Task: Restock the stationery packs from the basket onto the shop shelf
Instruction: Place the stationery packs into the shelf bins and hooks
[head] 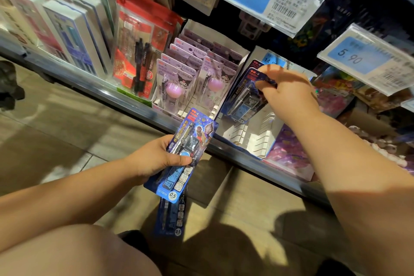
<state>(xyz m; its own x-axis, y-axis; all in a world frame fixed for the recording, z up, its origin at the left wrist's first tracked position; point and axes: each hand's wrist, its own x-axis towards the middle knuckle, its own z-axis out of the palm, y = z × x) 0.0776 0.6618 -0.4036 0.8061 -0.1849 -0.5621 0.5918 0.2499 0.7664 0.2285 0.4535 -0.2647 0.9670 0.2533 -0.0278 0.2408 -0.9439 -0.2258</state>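
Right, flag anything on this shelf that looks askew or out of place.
Nothing spilled or damaged. The blue pack pinched by the right hand leans over the white slotted tray, not seated. In the left hand, the lower pack juts below the top pack.

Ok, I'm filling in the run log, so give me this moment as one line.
step: shelving | right hand: pinches blue pen pack over white display box | left hand: holds spare blue packs
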